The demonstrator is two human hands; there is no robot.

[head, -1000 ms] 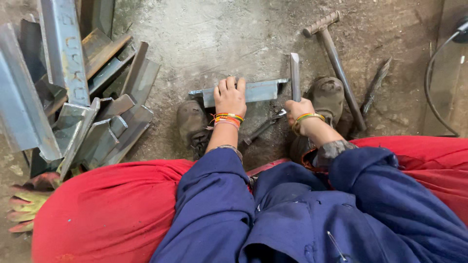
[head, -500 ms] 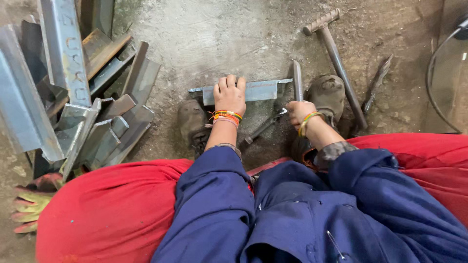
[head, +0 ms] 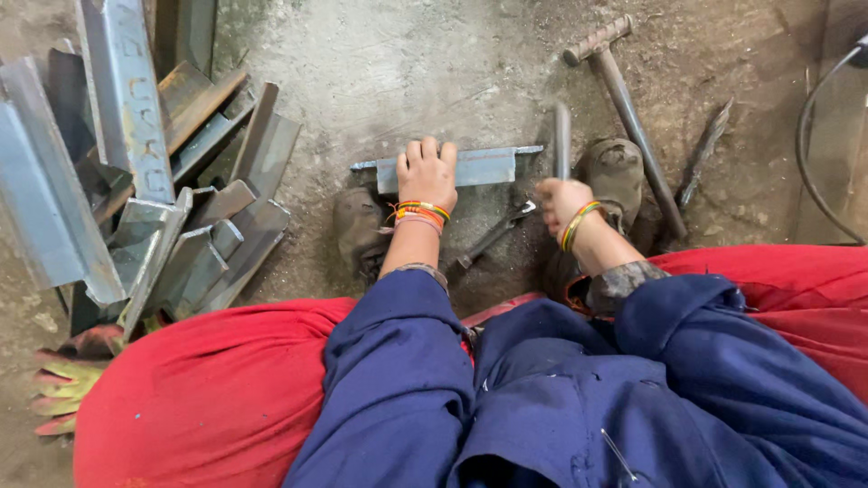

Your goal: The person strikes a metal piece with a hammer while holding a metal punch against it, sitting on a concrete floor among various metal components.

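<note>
Biggest thing in view is the rough grey concrete floor (head: 380, 63), dusty and stained all over. Next up, the person's own clothing: bright red fabric (head: 199, 398) spread across the lap and dark blue sleeves (head: 398, 380) coming down over it. On the left sits a heap of grey steel angle offcuts (head: 136, 199), stacked every which way, some standing, some leaning on each other. Top right there's a long-handled hammer with a rusty head (head: 628, 99) lying on the floor, with a dark pointed chisel (head: 703, 154) just beside it, and a black cable (head: 805, 154) curving along the right edge.

Middle of the shot: a short grey steel angle piece (head: 484, 165) lying flat across the floor, between two worn dusty shoes (head: 615, 172). The left hand (head: 427, 176) is pressed flat on top of it, fingers spread, pinning it down. The right hand (head: 561, 201) is closed tight around a thin grey metal bar (head: 561, 136) that stands up at the angle piece's right end; it's blurred. A small metal spanner (head: 493, 237) lies on the floor between the wrists, both of which wear coloured bangles.
</note>
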